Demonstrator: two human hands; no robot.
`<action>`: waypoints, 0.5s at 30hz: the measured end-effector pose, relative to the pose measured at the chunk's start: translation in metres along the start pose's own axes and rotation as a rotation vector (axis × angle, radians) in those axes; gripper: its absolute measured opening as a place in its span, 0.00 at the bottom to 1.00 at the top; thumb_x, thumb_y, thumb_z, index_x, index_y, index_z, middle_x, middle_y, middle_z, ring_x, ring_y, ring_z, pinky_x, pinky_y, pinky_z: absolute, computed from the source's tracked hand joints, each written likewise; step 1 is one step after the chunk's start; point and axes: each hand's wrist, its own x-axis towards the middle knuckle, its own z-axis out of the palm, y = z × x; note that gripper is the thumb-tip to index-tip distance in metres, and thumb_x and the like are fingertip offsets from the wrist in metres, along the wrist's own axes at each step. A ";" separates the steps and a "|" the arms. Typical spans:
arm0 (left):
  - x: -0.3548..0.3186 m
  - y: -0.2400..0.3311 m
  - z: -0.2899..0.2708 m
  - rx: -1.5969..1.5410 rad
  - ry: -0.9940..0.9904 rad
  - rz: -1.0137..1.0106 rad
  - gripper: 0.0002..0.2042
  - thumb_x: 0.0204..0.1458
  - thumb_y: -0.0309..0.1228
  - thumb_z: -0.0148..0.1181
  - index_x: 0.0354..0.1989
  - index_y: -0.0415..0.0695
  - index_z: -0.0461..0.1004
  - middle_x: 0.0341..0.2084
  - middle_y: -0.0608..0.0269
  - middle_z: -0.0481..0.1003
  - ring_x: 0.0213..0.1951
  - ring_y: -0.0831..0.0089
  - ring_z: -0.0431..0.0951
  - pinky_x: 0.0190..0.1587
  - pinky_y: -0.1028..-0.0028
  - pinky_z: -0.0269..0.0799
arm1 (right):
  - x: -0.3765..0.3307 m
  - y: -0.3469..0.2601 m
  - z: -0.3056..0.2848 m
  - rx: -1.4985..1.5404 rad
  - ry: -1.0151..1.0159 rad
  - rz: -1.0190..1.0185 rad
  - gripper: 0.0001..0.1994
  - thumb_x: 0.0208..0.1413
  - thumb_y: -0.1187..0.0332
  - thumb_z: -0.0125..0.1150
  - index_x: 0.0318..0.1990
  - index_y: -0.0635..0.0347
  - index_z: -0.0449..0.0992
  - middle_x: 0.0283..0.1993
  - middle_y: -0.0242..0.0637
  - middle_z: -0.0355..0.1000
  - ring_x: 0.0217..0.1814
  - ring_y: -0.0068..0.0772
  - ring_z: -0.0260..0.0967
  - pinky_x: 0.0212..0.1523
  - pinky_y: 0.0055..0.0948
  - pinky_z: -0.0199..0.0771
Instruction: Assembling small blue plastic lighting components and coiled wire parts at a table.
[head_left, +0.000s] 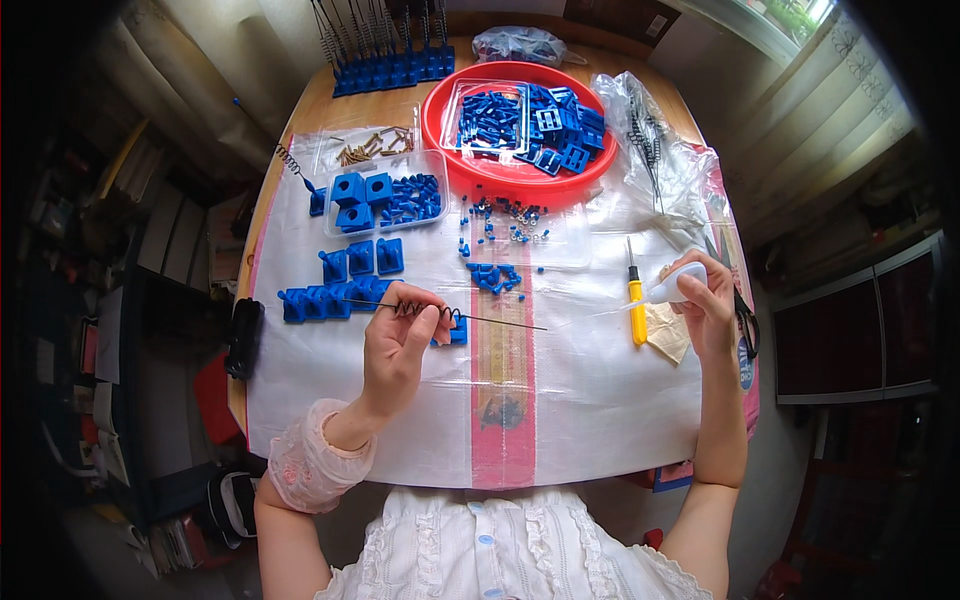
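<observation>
My left hand (392,352) pinches a thin black wire with a coiled spring section (447,313); its straight end points right over the table. In my right hand (712,300) is a small white squeeze bottle (682,283), tilted so its thin nozzle points left toward the wire's tip, apart from it. Just under the left fingers lies a blue plastic base (458,333), partly hidden. A row of blue bases (318,303) extends to the left of that hand, with a shorter row (361,260) behind. Below the bottle lies a yellow-handled screwdriver (637,318) beside beige paper (668,335).
A red basin (435,150) of blue parts stands at the back. Left of it, a clear tray (333,228) holds blue pieces, near brass screws (375,147). Small blue bits (497,279) lie mid-table. Spring-topped bases (392,75) stand far left; a plastic bag (690,160) lies right.
</observation>
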 end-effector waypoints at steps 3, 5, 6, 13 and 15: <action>0.000 0.000 0.000 0.003 0.000 -0.001 0.05 0.69 0.26 0.52 0.47 0.38 0.70 0.38 0.59 0.76 0.38 0.79 0.77 0.43 0.77 0.74 | 0.000 0.001 -0.001 -0.007 -0.003 0.011 0.09 0.58 0.67 0.66 0.36 0.64 0.77 0.29 0.27 0.71 0.25 0.08 0.56 0.25 0.16 0.49; 0.000 0.000 0.000 0.002 0.002 -0.001 0.05 0.69 0.26 0.52 0.47 0.38 0.70 0.37 0.59 0.76 0.38 0.79 0.77 0.43 0.78 0.74 | 0.001 0.001 -0.001 -0.007 -0.001 0.007 0.09 0.58 0.67 0.66 0.36 0.64 0.77 0.29 0.27 0.71 0.25 0.08 0.56 0.25 0.16 0.49; 0.000 0.000 0.000 0.001 0.003 -0.002 0.05 0.69 0.26 0.52 0.47 0.38 0.70 0.37 0.59 0.76 0.38 0.79 0.77 0.43 0.78 0.74 | 0.001 0.001 -0.001 -0.007 0.001 0.006 0.09 0.58 0.67 0.66 0.36 0.64 0.77 0.29 0.27 0.71 0.25 0.08 0.56 0.25 0.16 0.49; -0.001 0.001 0.001 0.017 0.007 0.006 0.05 0.69 0.26 0.52 0.47 0.37 0.70 0.37 0.59 0.77 0.36 0.79 0.76 0.42 0.77 0.74 | 0.001 0.000 -0.001 -0.008 -0.009 0.010 0.09 0.58 0.66 0.66 0.36 0.64 0.77 0.29 0.27 0.71 0.25 0.08 0.56 0.24 0.16 0.49; 0.000 0.001 0.001 0.017 0.006 0.007 0.05 0.69 0.26 0.52 0.47 0.37 0.70 0.37 0.59 0.77 0.36 0.79 0.76 0.42 0.77 0.74 | 0.001 0.000 -0.001 -0.007 0.002 0.008 0.09 0.58 0.66 0.66 0.36 0.64 0.77 0.29 0.27 0.71 0.25 0.08 0.56 0.24 0.16 0.49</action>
